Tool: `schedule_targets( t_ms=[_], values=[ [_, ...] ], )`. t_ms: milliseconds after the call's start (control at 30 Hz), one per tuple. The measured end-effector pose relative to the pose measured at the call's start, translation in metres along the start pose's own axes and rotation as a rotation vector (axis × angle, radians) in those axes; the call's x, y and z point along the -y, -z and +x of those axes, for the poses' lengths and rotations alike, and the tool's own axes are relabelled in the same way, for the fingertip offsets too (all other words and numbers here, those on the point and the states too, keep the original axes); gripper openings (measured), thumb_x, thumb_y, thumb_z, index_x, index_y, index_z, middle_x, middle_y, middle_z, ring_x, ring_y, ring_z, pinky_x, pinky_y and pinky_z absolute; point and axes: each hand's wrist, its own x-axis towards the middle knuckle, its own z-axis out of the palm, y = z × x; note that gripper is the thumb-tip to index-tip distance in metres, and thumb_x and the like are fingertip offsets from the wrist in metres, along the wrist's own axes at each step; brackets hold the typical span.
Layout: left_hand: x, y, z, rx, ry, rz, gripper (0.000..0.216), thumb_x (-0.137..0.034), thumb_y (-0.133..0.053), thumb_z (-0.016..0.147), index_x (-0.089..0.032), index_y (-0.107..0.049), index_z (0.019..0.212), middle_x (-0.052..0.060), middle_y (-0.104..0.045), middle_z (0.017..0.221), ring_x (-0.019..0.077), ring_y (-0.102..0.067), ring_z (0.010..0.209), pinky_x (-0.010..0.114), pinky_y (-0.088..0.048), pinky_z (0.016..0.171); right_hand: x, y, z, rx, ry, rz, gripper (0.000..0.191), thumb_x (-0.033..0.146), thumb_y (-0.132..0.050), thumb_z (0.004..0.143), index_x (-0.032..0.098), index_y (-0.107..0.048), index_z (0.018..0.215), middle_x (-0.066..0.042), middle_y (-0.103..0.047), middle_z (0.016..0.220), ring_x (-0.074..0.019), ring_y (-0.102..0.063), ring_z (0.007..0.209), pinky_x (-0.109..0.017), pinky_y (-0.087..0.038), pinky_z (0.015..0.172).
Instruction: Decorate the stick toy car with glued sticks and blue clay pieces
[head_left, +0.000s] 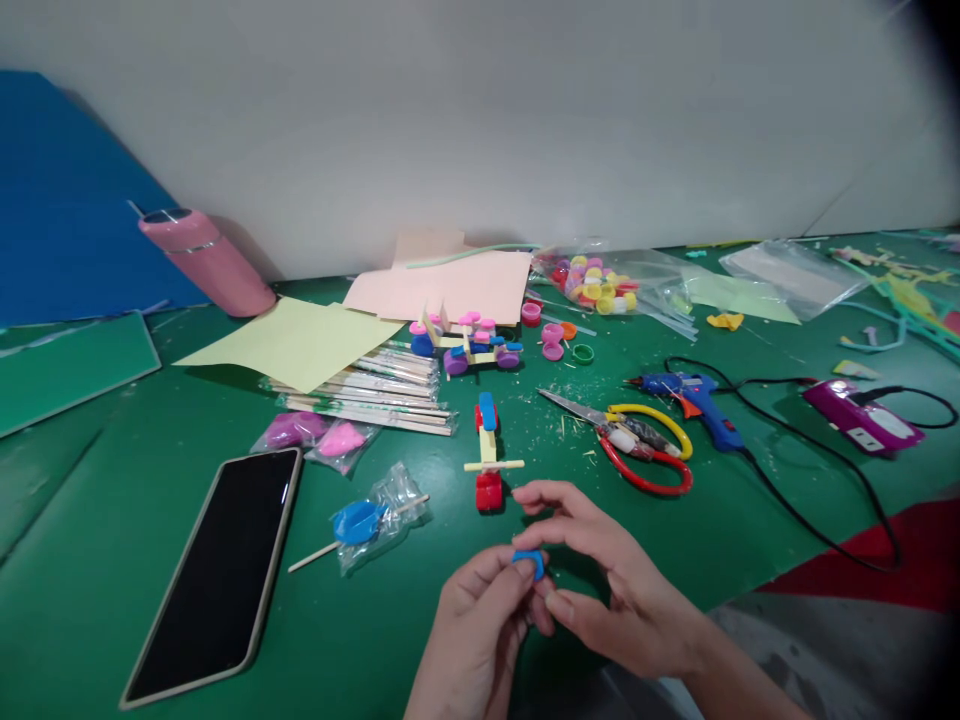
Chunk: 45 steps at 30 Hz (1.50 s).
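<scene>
Between the thumb and fingers of my left hand is a small piece of blue modelling clay. My right hand curves around it from the right, fingers apart, one fingertip touching or nearly touching the clay's top edge. Just beyond my hands stands a little stick vehicle with red wheels, a blue top piece and a crossbar. To the left, a lump of blue clay lies in an opened clear wrapper with a thin wooden stick against it.
Scissors and a blue glue gun with its black cord lie right, near a purple power strip. A phone lies left. Behind are finished toy vehicles, wrapped sticks, bottle caps and a pink tumbler.
</scene>
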Motion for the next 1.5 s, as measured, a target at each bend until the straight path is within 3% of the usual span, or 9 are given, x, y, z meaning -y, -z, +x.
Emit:
schedule_targets(
  t_ms=[367, 567, 900, 1500],
  values=[
    [-0.001, -0.003, 0.003, -0.059, 0.049, -0.049, 0.014, -0.025, -0.073, 0.058, -0.013, -0.067, 0.064, 0.002, -0.062, 0.058, 0.0105, -0.054, 0.057, 0.020, -0.044, 0.054, -0.011, -0.001, -0.002, -0.006, 0.008, -0.073, 0.043, 0.009, -0.061, 0.069, 0.021, -0.055, 0.109, -0.007, -0.040, 0.126, -0.0190, -0.043, 0.115, -0.029, -0.038, 0.095],
    [0.003, -0.001, 0.005, -0.039, 0.072, -0.027, 0.014, -0.025, -0.071, 0.061, -0.013, -0.067, 0.066, 0.001, -0.060, 0.059, 0.0089, -0.051, 0.054, 0.022, -0.044, 0.056, -0.015, -0.004, 0.001, -0.032, -0.062, -0.168, 0.024, 0.014, -0.064, 0.069, 0.024, -0.065, 0.092, -0.004, -0.048, 0.120, -0.0196, -0.046, 0.111, -0.030, -0.039, 0.091],
    [0.004, 0.001, 0.005, 0.048, 0.090, -0.013, 0.013, -0.027, -0.068, 0.062, -0.015, -0.067, 0.068, 0.000, -0.059, 0.057, 0.0103, -0.052, 0.053, 0.022, -0.042, 0.053, -0.015, 0.000, 0.001, -0.053, -0.051, -0.033, 0.024, 0.012, -0.065, 0.069, 0.021, -0.066, 0.091, -0.006, -0.048, 0.118, -0.0202, -0.047, 0.111, -0.030, -0.042, 0.090],
    [-0.007, -0.006, 0.003, 0.003, 0.086, 0.045, 0.016, -0.025, -0.074, 0.058, -0.010, -0.068, 0.061, 0.002, -0.061, 0.055, 0.0075, -0.050, 0.051, 0.018, -0.041, 0.053, -0.015, 0.003, 0.004, 0.020, -0.028, -0.027, 0.025, 0.017, -0.065, 0.071, 0.023, -0.066, 0.095, -0.006, -0.046, 0.119, -0.0192, -0.049, 0.108, -0.031, -0.042, 0.091]
  ],
)
